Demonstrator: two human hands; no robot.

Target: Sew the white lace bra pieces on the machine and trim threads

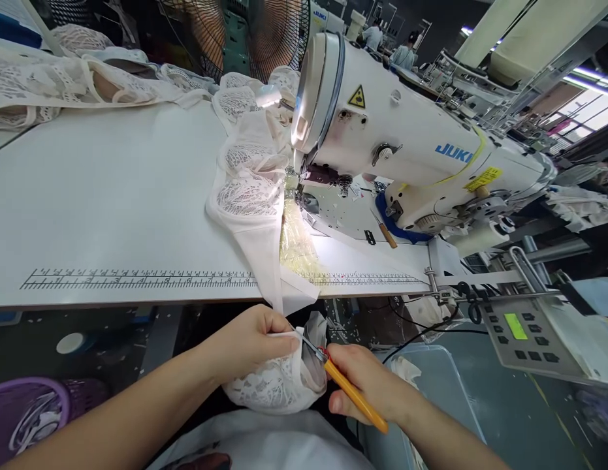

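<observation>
Near my lap, my left hand pinches the edge of a white lace bra, thumb on top. The bra's cup hangs below my fingers, and its strap runs up over the table edge to more lace pieces beside the needle. My right hand grips orange-handled scissors. Their metal blades point up and left, at the fabric edge close to my left fingertips. Whether the blades touch the cloth I cannot tell.
A white JUKI sewing machine stands on the white table, which has a printed ruler. An awl lies by the machine. A control panel is at right, a purple basket at lower left, a clear bin below.
</observation>
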